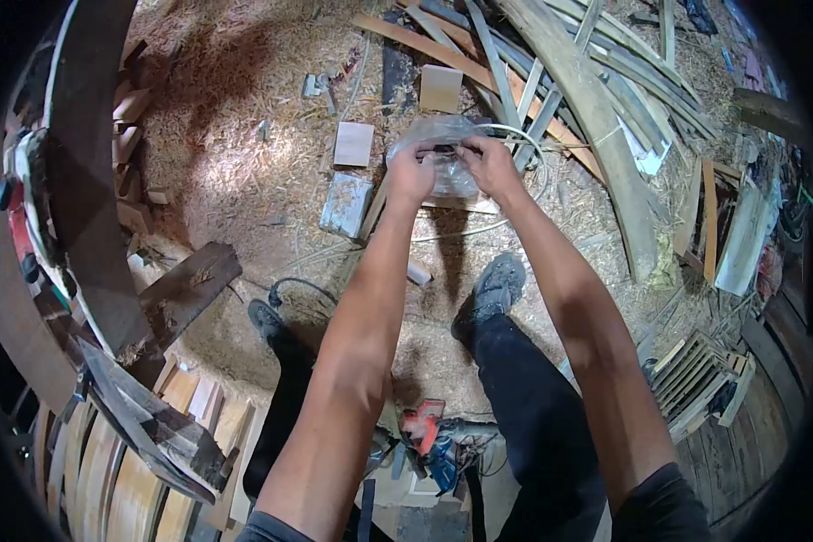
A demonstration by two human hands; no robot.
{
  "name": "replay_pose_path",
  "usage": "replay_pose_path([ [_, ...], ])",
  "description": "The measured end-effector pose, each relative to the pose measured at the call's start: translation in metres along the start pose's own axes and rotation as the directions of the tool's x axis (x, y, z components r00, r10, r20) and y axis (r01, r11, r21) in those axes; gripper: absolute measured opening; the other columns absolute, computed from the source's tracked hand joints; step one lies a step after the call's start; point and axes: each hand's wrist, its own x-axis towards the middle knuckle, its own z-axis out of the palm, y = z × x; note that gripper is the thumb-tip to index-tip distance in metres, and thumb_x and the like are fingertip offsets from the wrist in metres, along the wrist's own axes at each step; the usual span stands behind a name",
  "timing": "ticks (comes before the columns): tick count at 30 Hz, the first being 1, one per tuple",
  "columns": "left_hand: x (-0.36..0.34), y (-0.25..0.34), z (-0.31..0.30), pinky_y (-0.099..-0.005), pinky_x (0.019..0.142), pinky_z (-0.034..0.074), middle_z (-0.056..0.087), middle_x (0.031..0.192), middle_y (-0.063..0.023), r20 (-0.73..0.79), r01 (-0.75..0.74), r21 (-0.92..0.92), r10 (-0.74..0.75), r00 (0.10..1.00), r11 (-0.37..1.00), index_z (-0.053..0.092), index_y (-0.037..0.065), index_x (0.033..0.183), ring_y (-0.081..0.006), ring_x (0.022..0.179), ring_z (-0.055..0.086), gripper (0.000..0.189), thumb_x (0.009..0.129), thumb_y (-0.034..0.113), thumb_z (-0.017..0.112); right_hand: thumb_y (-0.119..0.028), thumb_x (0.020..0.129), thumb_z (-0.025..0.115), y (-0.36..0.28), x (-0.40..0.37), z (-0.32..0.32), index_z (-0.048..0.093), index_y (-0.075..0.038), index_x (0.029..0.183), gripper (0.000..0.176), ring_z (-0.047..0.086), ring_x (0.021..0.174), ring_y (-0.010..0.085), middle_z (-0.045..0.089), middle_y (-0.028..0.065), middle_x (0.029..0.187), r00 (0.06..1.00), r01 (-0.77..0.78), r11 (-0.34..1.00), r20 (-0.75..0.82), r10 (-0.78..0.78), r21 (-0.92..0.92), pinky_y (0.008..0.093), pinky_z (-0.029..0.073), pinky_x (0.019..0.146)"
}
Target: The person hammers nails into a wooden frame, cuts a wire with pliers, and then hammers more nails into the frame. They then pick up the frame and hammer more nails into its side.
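Note:
A clear plastic bag (454,184) is stretched between my two hands above the shavings-covered ground. My left hand (412,173) has its fingers closed on the bag's left side. On the opposite side my right hand (491,166) pinches the plastic too. Something dark shows at the opening between the fingertips, too small to name. Close by on the left lie a pale square wooden block (353,144) and a whitish, scuffed block (345,206). Just beyond the bag is a tan block (441,88).
Long wood strips (515,86) and a thick curved plank (596,117) are heaped at upper right. A pale hose (544,172) loops around the bag. Between my feet sits a red and blue power tool (431,441). A slatted wooden crate (698,379) stands at right.

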Motion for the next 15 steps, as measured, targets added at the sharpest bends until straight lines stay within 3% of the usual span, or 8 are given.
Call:
replay_pose_path([
  [2, 0.001, -0.002, -0.005, -0.0344, 0.086, 0.055, 0.074, 0.102, -0.018, -0.014, 0.04, 0.041, -0.039, 0.999, 0.998, 0.071, -0.002, 0.112, -0.0244, 0.094, 0.073, 0.025, 0.09, 0.009, 0.067, -0.013, 0.091, 0.064, 0.001, -0.002, -0.002, 0.072, -0.002, 0.109, 0.023, 0.069, 0.095, 0.0398, 0.071, 0.0247, 0.098, 0.996, -0.069, 0.987, -0.063, 0.061, -0.146, 0.0433, 0.054, 0.084],
  [3, 0.005, -0.011, -0.003, -0.0354, 0.085, 0.055, 0.074, 0.102, -0.0183, 0.0, -0.004, 0.059, 0.004, 1.0, 0.998, 0.071, 0.0, 0.114, -0.0255, 0.093, 0.072, 0.027, 0.088, 0.007, 0.065, -0.013, 0.09, 0.063, -0.001, -0.003, -0.005, 0.072, -0.003, 0.107, 0.022, 0.069, 0.095, 0.0399, 0.071, 0.0249, 0.097, 0.995, 0.003, 0.983, -0.096, -0.021, -0.183, 0.0447, 0.053, 0.084],
  [6, 0.007, -0.021, -0.004, -0.0375, 0.085, 0.055, 0.073, 0.103, -0.0182, 0.047, -0.07, 0.137, 0.064, 0.997, 0.988, 0.069, 0.002, 0.119, -0.0279, 0.092, 0.072, 0.035, 0.084, 0.004, 0.061, -0.016, 0.09, 0.065, -0.006, -0.005, -0.007, 0.073, -0.002, 0.105, 0.022, 0.07, 0.09, 0.0385, 0.071, 0.024, 0.092, 0.996, -0.085, 0.984, -0.042, 0.079, -0.154, 0.0418, 0.053, 0.083],
  [7, 0.007, -0.021, -0.004, -0.0384, 0.084, 0.055, 0.072, 0.103, -0.0178, 0.08, -0.101, 0.198, 0.086, 0.993, 0.975, 0.068, 0.003, 0.121, -0.0292, 0.09, 0.071, 0.04, 0.083, 0.002, 0.059, -0.017, 0.088, 0.066, 0.0, -0.004, -0.005, 0.073, -0.001, 0.104, 0.023, 0.068, 0.093, 0.0402, 0.07, 0.0246, 0.097, 1.0, 0.02, 0.969, 0.003, -0.02, -0.246, 0.0437, 0.053, 0.085],
  [8, 0.008, -0.025, -0.001, -0.0384, 0.084, 0.055, 0.072, 0.103, -0.0178, 0.081, -0.094, 0.195, 0.08, 0.993, 0.976, 0.068, 0.003, 0.121, -0.0292, 0.09, 0.071, 0.04, 0.083, 0.002, 0.059, -0.017, 0.088, 0.066, 0.002, -0.004, -0.001, 0.073, -0.001, 0.104, 0.023, 0.068, 0.093, 0.0402, 0.07, 0.0246, 0.097, 1.0, 0.017, 0.969, 0.008, -0.015, -0.248, 0.0437, 0.053, 0.085],
  [10, 0.012, -0.032, 0.006, -0.0395, 0.084, 0.055, 0.071, 0.102, -0.0173, 0.032, -0.182, 0.186, 0.179, 0.983, 0.966, 0.065, 0.004, 0.125, -0.0316, 0.089, 0.069, 0.045, 0.081, 0.0, 0.058, -0.016, 0.086, 0.067, 0.004, -0.004, 0.014, 0.074, -0.002, 0.102, 0.023, 0.065, 0.099, 0.043, 0.066, 0.0249, 0.105, 0.964, 0.222, 0.876, -0.037, -0.263, -0.429, 0.047, 0.052, 0.087],
  [11, 0.014, -0.034, 0.007, -0.0397, 0.085, 0.054, 0.07, 0.103, -0.0168, 0.049, -0.157, 0.184, 0.15, 0.987, 0.97, 0.064, 0.003, 0.126, -0.031, 0.09, 0.069, 0.046, 0.081, 0.0, 0.057, -0.018, 0.083, 0.071, 0.008, 0.001, 0.025, 0.073, -0.001, 0.102, 0.026, 0.062, 0.106, 0.0462, 0.06, 0.0254, 0.115, 0.968, 0.181, 0.87, -0.073, -0.24, -0.458, 0.0514, 0.051, 0.092],
  [15, 0.016, -0.039, 0.006, -0.0387, 0.088, 0.054, 0.07, 0.107, -0.0176, 0.045, -0.211, 0.165, 0.206, 0.977, 0.964, 0.064, 0.001, 0.126, -0.031, 0.093, 0.069, 0.043, 0.083, 0.001, 0.058, -0.013, 0.08, 0.068, 0.014, 0.019, 0.053, 0.072, 0.0, 0.1, 0.024, 0.063, 0.104, 0.0463, 0.06, 0.0253, 0.116, 0.973, -0.035, 0.859, -0.214, -0.087, -0.51, 0.0526, 0.051, 0.092],
])
